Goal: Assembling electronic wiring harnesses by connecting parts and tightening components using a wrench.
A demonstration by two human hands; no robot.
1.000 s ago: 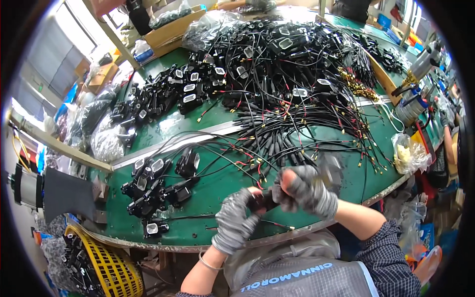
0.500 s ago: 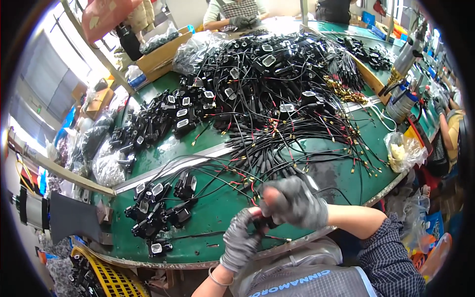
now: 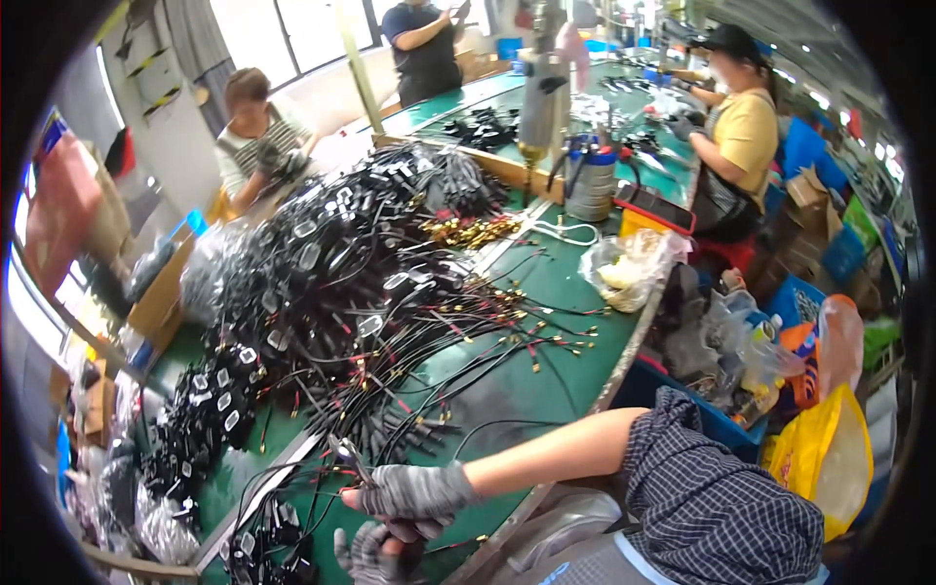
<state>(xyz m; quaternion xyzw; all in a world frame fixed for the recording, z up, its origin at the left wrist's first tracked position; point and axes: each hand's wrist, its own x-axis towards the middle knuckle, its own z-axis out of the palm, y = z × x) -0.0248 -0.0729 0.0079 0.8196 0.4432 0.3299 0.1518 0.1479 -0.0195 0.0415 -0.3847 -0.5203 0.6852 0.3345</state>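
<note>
My right hand, in a grey striped glove with bare fingertips, is closed above the green table's near edge. A metal tool with narrow grey jaws, perhaps pliers, juts from its finger side. Just below it, my left hand, gloved alike, has its fingers curled around something dark, mostly hidden by the fingers and blur. Black cables with red ends and brass tips fan out beyond my hands. Black housings with clear oval windows lie left of my hands, cables trailing from them.
A large heap of black cabled parts covers the table's middle. Brass-tipped ends, a grey canister and a clear bag lie farther off. Co-workers sit and stand around the table. Bags and a blue crate stand at right.
The view has swung to the right, bringing co-workers and the right-side bags into sight. My hands now appear lower and farther left, still close together.
</note>
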